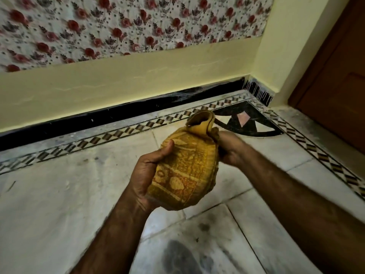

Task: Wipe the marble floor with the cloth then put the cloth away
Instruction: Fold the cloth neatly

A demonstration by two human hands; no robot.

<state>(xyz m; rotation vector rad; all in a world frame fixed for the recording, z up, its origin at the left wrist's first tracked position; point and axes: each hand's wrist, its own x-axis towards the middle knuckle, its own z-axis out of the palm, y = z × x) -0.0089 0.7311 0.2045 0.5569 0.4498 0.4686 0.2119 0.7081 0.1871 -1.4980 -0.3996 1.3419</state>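
A yellow patterned cloth (185, 167) is bundled into a thick wad and held in the air above the marble floor (65, 204). My left hand (150, 171) grips its left side, thumb pressed over the top of the wad. My right hand (231, 149) grips the right side, near a folded flap that sticks up at the far end. The floor below is pale marble with grey smudges and dark specks.
A yellow wall with a black skirting (122, 113) runs along the far side, with flowered fabric (122, 26) hanging above it. A chequered inlay border (110, 133) and a dark corner motif (245, 119) mark the floor's edge. A brown wooden door (339, 76) stands at the right.
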